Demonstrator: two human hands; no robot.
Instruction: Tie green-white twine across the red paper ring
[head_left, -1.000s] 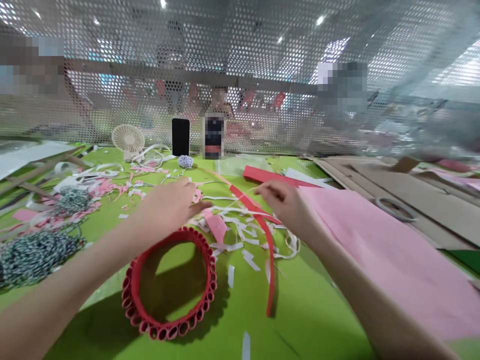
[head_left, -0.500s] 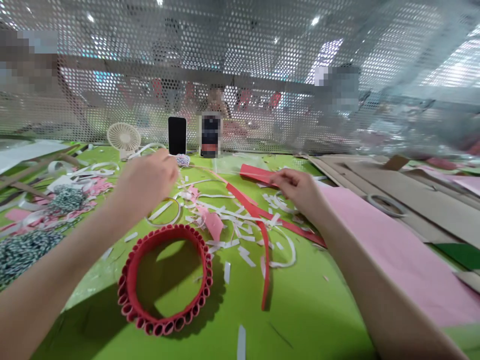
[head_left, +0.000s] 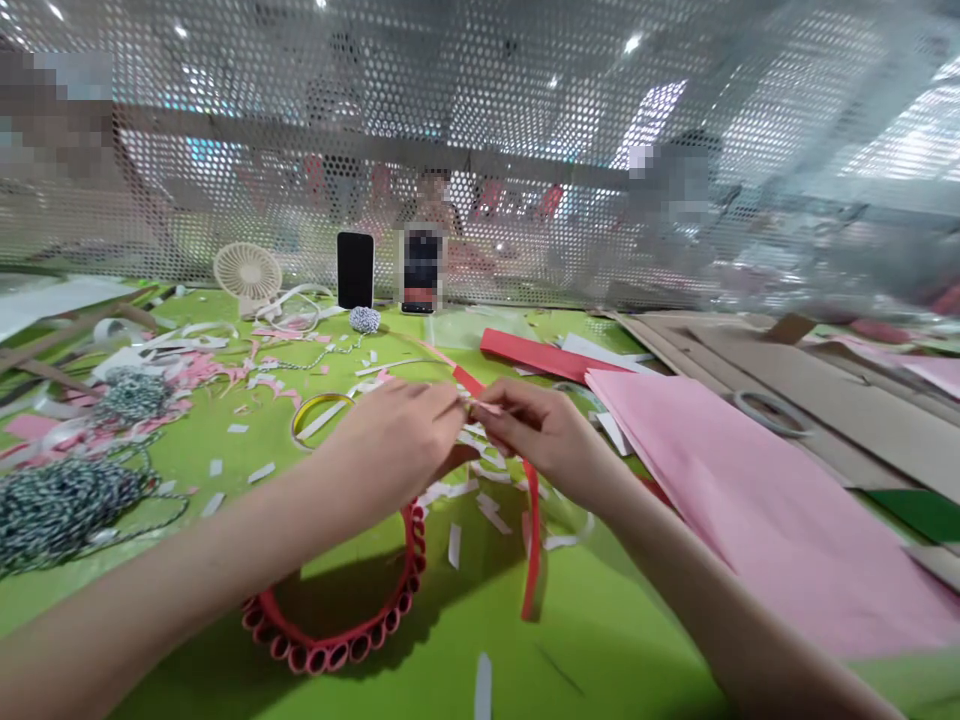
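One small pink piece (head_left: 489, 408) sits mid-frame, pinched by the right hand (head_left: 546, 428), and from my remote view I cannot tell what the left hand (head_left: 411, 425) grips beside it, so I'd press lightly, clear of the red ring (head_left: 341, 648) at lower left.

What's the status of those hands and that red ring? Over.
Left hand and right hand: fingertips close together, anything pinched too small to tell. Red ring: on green table, partly hidden by left forearm. White scraps: scattered near the hands.
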